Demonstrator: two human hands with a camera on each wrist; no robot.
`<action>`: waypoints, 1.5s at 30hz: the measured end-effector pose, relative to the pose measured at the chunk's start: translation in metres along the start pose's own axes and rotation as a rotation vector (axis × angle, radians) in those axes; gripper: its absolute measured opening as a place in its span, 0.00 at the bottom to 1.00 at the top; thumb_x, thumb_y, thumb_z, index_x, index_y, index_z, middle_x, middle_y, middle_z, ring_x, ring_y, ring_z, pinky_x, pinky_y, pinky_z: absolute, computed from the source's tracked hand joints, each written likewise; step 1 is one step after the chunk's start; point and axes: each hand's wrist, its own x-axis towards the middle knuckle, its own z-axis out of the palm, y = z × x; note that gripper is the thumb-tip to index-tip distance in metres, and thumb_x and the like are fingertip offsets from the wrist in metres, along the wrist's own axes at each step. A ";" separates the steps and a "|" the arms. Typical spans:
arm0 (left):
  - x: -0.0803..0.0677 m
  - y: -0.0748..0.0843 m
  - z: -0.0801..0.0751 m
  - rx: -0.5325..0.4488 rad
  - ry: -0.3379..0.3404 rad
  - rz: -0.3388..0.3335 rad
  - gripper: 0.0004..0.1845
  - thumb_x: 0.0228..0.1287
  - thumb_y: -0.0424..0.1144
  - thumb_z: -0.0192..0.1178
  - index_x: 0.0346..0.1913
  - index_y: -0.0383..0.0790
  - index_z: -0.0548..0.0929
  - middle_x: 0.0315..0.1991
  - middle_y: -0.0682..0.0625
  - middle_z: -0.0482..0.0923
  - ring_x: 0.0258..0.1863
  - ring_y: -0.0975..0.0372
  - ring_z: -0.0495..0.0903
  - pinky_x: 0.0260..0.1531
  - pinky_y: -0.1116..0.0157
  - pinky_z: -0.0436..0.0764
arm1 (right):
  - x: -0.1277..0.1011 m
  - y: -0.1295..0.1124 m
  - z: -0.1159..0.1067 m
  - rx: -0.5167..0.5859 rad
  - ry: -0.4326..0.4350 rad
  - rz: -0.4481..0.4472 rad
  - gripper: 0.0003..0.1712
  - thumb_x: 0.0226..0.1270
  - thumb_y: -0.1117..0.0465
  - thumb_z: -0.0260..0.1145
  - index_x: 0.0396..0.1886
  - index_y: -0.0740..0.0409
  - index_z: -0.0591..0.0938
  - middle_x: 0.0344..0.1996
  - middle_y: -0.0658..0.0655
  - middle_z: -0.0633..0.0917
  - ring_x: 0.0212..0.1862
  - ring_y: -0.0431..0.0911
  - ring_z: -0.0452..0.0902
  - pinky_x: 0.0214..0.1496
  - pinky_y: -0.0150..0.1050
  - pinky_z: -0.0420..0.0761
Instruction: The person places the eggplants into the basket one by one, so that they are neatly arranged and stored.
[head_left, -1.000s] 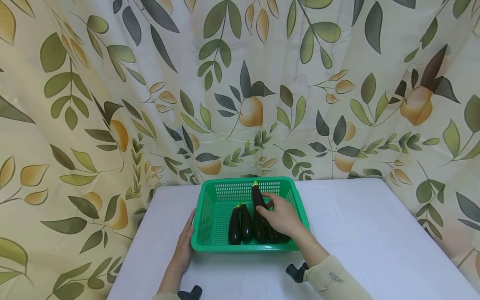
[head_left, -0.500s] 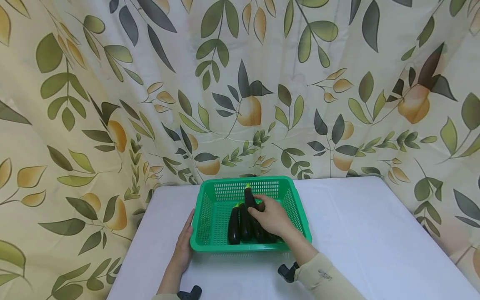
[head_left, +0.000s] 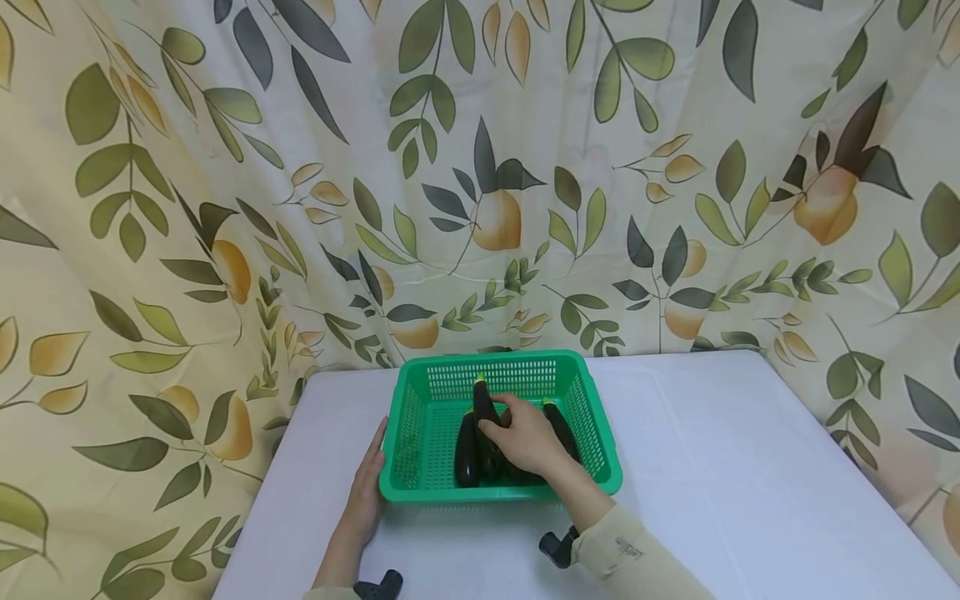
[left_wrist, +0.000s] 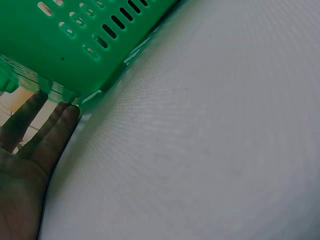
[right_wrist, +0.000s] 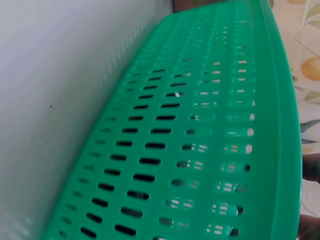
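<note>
Inside a green plastic basket (head_left: 416, 494), my right hand (head_left: 528, 437) holds a dark eggplant (head_left: 484, 407) near its upper end, thumb on one side and fingers on the other. Its green stem end points to the back of the basket. Close on its left lies another eggplant (head_left: 466, 457), and to the right of the hand a further eggplant (head_left: 562, 429) leans at a slant. My hand covers part of the dark eggplants beneath it. My left hand (head_left: 365, 492) rests with straight fingers against the basket's left side; in the left wrist view its fingertips (left_wrist: 70, 112) touch the basket's corner.
A white-covered table (head_left: 697, 467) carries the basket and extends to both sides of it. Behind stands a leaf-and-fruit patterned curtain (head_left: 502, 300). In the right wrist view, the basket's slotted wall (right_wrist: 165, 145) hides most of the right hand.
My right hand has moved left with the eggplant, toward the basket's left eggplants. The slanted eggplant on the right has come into sight. My left hand stays at the basket's side.
</note>
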 end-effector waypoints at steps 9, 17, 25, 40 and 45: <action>0.001 -0.001 -0.001 0.006 0.002 0.004 0.29 0.85 0.55 0.27 0.83 0.65 0.51 0.85 0.60 0.47 0.86 0.52 0.40 0.78 0.33 0.39 | 0.003 -0.001 0.015 -0.012 -0.017 -0.014 0.31 0.74 0.50 0.66 0.71 0.57 0.76 0.35 0.55 0.84 0.31 0.46 0.77 0.30 0.38 0.76; -0.001 -0.001 0.000 0.023 0.009 -0.004 0.28 0.85 0.56 0.27 0.82 0.69 0.52 0.85 0.62 0.48 0.86 0.53 0.41 0.78 0.32 0.40 | 0.004 -0.006 0.026 -0.021 -0.033 -0.040 0.30 0.75 0.50 0.65 0.71 0.59 0.76 0.32 0.52 0.82 0.30 0.44 0.75 0.28 0.38 0.73; -0.001 -0.002 0.000 0.016 0.002 0.008 0.28 0.85 0.55 0.27 0.83 0.69 0.52 0.85 0.61 0.48 0.86 0.53 0.41 0.78 0.33 0.40 | 0.004 -0.009 0.034 -0.022 -0.044 -0.025 0.30 0.75 0.51 0.65 0.70 0.61 0.76 0.36 0.55 0.84 0.33 0.45 0.76 0.30 0.38 0.74; -0.001 0.000 -0.001 0.022 -0.009 0.004 0.28 0.85 0.55 0.27 0.83 0.67 0.52 0.85 0.58 0.47 0.86 0.51 0.41 0.78 0.33 0.41 | 0.006 -0.010 0.046 -0.055 -0.045 -0.025 0.30 0.75 0.52 0.65 0.70 0.63 0.76 0.49 0.62 0.88 0.43 0.48 0.83 0.39 0.43 0.83; 0.000 0.001 0.000 0.023 -0.005 -0.001 0.28 0.85 0.55 0.27 0.82 0.69 0.52 0.85 0.60 0.48 0.86 0.52 0.42 0.78 0.33 0.41 | 0.008 -0.011 0.051 -0.069 -0.042 -0.012 0.30 0.76 0.52 0.65 0.70 0.63 0.75 0.60 0.64 0.85 0.53 0.54 0.84 0.50 0.52 0.86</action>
